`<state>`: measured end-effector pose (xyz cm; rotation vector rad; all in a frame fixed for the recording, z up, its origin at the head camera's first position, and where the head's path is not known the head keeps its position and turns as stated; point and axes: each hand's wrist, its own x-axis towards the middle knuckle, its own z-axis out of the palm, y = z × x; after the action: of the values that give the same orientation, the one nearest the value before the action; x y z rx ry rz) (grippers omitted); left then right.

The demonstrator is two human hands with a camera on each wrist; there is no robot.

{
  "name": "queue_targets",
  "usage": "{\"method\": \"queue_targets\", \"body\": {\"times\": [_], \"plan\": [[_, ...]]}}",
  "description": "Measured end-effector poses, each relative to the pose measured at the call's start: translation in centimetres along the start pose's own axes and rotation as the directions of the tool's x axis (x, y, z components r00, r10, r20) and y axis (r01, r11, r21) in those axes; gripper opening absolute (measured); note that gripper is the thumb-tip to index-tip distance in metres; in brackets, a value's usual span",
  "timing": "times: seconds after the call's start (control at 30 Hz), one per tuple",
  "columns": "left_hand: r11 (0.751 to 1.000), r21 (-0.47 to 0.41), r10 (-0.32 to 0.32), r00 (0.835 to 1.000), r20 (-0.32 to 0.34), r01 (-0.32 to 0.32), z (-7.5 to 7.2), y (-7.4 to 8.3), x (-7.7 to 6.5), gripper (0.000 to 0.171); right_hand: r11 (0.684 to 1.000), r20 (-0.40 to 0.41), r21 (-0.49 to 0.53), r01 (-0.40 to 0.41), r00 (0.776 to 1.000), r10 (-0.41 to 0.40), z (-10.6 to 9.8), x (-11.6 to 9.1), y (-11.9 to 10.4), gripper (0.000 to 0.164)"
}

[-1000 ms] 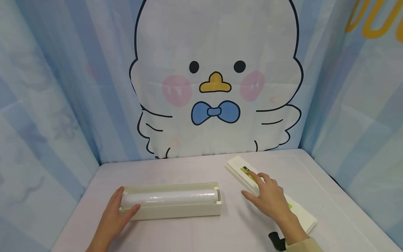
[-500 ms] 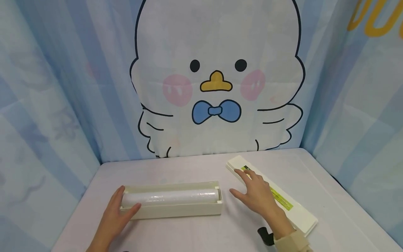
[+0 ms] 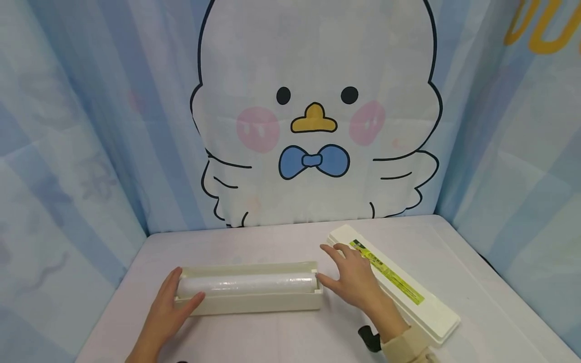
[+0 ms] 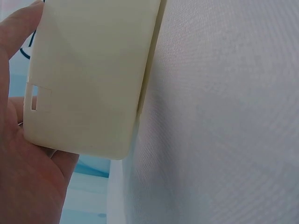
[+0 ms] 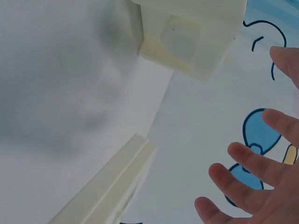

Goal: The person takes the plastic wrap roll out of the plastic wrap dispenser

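Head view: right hand shifts left off lid to beside right end of box, fingers spread wide, holding nothing; likely means attention passes from lid to box. Left hand grips box's left end; white roll inside. Black piece near cuff hard to make out.

Left wrist view: fingers mostly behind box, roll unseen.

Right wrist view: hand, box, lid all cut off; hand apart from box.
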<state>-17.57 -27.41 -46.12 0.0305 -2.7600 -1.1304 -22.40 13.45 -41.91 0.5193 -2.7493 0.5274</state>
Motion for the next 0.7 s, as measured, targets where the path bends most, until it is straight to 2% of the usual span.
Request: {"method": "queue_targets", "body": {"times": [0.47, 0.7], "plan": [[1.0, 0.02, -0.009, 1.0, 0.001, 0.009, 0.2, 0.0, 0.1, 0.094, 0.992, 0.023, 0.014, 0.123, 0.992, -0.124, 1.0, 0.7, -1.6, 0.058], [1.0, 0.019, -0.024, 1.0, 0.009, 0.024, 0.1, 0.0, 0.1, 0.094, 0.988, 0.097, 0.02, 0.151, 0.984, -0.152, 1.5, 0.9, -2.0, 0.053]]}}
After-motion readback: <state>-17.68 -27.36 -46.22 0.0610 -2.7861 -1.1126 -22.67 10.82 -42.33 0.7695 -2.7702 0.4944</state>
